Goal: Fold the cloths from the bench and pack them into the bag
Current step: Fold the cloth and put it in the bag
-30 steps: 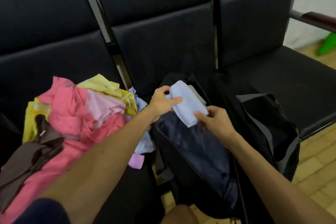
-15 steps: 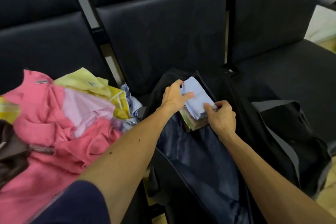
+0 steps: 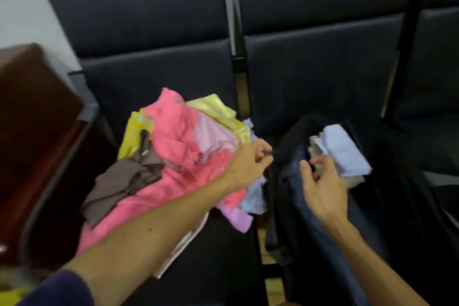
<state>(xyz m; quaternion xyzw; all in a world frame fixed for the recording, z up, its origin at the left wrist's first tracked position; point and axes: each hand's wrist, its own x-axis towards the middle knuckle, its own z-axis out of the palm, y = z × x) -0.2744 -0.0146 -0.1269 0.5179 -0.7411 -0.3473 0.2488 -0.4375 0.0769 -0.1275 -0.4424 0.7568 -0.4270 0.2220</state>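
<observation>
Tag (image 3: 177, 101) on pink cloth (image 3: 173, 136) blurred; blue cloth (image 3: 344, 151) bagged

Black bench (image 3: 154, 74), cloth pile (image 3: 178, 146), open bag (image 3: 290, 194)

Site note from my remote station: this reads as a waiting area of the office or public-lobby sort. Evidence: the counter (image 3: 154, 74) is a row of identical black padded seats with panelled backrests, set side by side as one linked unit, with a pale metal upright (image 3: 230, 0) in the gap between two backs and a dark brown wooden armrest (image 3: 32, 131) on a grey metal frame at the left end. Behind the row I log a plain pale wall (image 3: 19, 7), and a strip of tan floor (image 3: 272, 289) shows through the gap between two seat pads.
</observation>
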